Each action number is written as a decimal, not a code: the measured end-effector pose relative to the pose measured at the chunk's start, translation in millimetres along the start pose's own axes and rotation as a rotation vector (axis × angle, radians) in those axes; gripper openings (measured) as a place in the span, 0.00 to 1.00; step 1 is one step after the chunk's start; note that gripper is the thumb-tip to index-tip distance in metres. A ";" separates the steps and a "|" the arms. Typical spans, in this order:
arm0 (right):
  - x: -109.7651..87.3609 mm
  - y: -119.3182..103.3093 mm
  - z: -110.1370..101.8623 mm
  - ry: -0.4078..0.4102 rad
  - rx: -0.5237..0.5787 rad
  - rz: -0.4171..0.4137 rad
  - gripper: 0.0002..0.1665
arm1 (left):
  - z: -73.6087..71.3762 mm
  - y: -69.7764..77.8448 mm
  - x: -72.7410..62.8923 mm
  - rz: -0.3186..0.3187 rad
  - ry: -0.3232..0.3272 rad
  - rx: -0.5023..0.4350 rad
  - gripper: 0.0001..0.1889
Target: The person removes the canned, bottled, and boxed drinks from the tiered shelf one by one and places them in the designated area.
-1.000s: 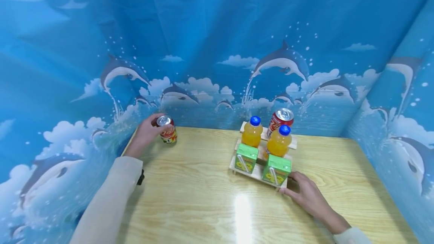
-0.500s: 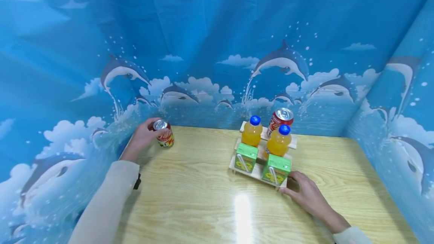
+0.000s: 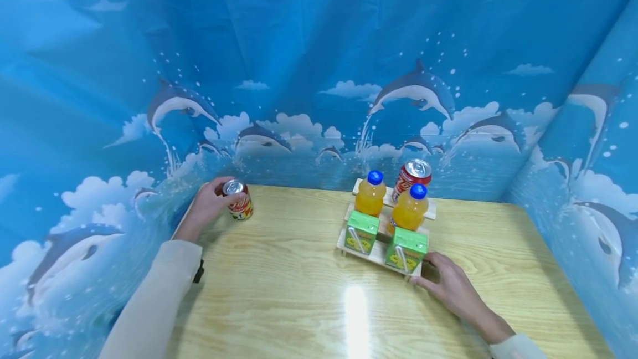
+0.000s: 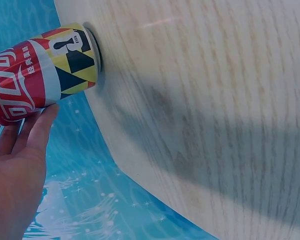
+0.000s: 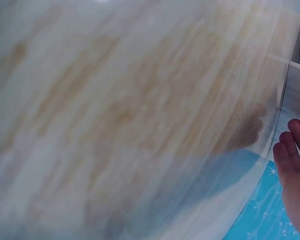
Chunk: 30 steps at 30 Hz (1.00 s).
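Observation:
In the head view my left hand grips a red and yellow soda can at the table's far left corner. The left wrist view shows the fingers against the side of that can, its base at the tabletop. My right hand holds the front right corner of a stepped wooden stand, thumb at the front edge and fingers along the side. On the stand are two green juice boxes in front, two orange juice bottles in the middle and another red can behind.
A pale wood-grain table lies under everything. Blue dolphin-print sheeting rises along its back and both sides. In the right wrist view, mostly tabletop shows, with the right hand at the edge.
My left hand has shifted slightly left and toward me together with the soda can. The right hand and the loaded stand have stayed in place.

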State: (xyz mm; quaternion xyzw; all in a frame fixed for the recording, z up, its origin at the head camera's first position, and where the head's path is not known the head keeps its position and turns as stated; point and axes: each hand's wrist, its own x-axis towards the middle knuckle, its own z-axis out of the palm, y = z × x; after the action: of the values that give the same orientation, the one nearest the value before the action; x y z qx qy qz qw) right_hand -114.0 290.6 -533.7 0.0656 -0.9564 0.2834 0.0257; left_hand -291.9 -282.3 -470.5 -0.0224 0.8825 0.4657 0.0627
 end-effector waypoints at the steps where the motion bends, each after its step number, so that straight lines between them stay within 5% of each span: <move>1: 0.1 -0.1 0.0 0.001 -0.001 -0.001 0.40 | 0.1 -0.7 -0.8 -0.004 0.004 0.000 0.45; 30: -0.4 -1.1 0.2 -0.006 -0.021 0.020 0.42 | -3.3 -0.9 -1.9 0.034 -0.072 0.006 0.48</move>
State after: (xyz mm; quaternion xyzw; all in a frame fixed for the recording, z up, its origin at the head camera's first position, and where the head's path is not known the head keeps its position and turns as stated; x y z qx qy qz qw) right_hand -113.5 289.7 -533.3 0.0566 -0.9601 0.2732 0.0205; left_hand -290.1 -285.6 -469.2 0.0095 0.8812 0.4646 0.0863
